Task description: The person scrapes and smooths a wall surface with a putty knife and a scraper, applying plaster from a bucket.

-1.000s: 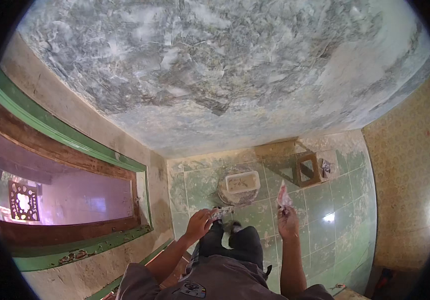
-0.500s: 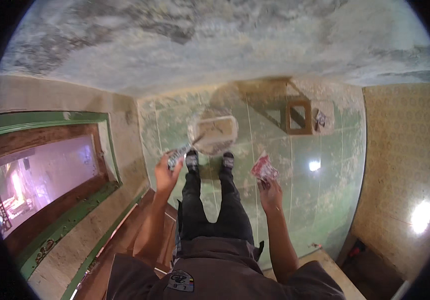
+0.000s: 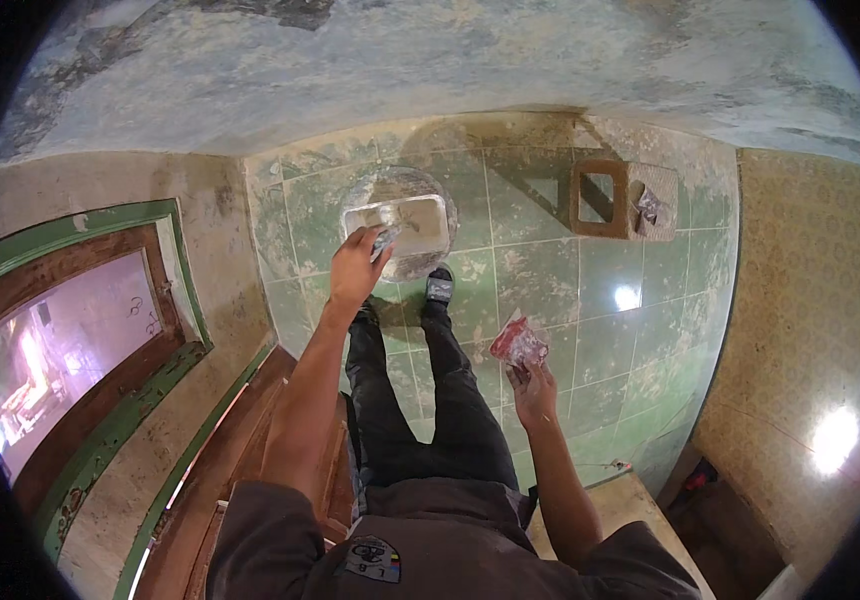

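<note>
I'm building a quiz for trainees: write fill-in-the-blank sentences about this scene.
The right hand holds an item coloured white and ____.
The left hand is nearer the tub than the ____ hand.
The floor tiles are mostly ____.
In view, the tub lies to the ____ of the brown frame.

Missing words: red; right; green; left.

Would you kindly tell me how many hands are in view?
2: the left hand, overlapping the white tray in the picture and holding a grey-and-white object, and the right hand, farther right, holding a red-and-white item.
</note>
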`<state>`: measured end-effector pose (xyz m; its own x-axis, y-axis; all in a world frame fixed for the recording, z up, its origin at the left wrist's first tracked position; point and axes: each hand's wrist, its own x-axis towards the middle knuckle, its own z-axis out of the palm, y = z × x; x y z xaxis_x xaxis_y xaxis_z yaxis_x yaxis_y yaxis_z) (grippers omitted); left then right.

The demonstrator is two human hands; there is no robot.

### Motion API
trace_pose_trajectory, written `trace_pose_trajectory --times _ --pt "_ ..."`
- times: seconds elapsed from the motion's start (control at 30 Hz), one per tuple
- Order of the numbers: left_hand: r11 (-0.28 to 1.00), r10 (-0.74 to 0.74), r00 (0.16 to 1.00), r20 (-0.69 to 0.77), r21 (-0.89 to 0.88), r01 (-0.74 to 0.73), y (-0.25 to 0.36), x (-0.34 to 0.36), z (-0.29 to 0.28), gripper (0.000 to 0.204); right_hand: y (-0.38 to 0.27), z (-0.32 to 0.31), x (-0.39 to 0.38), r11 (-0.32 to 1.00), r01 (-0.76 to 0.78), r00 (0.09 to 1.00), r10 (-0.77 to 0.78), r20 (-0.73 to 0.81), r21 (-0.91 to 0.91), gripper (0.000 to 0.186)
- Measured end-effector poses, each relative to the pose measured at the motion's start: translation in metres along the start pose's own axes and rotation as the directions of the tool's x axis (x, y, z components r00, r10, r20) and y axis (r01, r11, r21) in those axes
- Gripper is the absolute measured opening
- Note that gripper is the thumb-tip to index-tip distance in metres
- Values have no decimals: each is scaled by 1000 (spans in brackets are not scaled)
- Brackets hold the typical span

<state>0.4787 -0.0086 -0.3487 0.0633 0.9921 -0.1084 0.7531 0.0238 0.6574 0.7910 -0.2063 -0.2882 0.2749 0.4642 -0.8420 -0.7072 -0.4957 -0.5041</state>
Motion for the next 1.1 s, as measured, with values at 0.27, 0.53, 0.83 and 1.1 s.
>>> trace_pose_trajectory --times 0.27,0.53,0.83,1.1 --pt "982 113 994 5 151 -112 -13 19 73 32 15 -19 10 998 -66 998 66 -1 -2 31" --pt "946 -251 968 -6 -212 244 9 13 52 35 4 -28 17 999 -35 999 35 3 22 28" --pt "441 -657 749 83 -763 472 -25 -45 7 30 -13 40 31 994 75 989 -64 137 -78 31" --pt "604 -358 930 84 -739 299 -13 -99 -46 27 10 157 48 981 17 934 54 353 -196 30"
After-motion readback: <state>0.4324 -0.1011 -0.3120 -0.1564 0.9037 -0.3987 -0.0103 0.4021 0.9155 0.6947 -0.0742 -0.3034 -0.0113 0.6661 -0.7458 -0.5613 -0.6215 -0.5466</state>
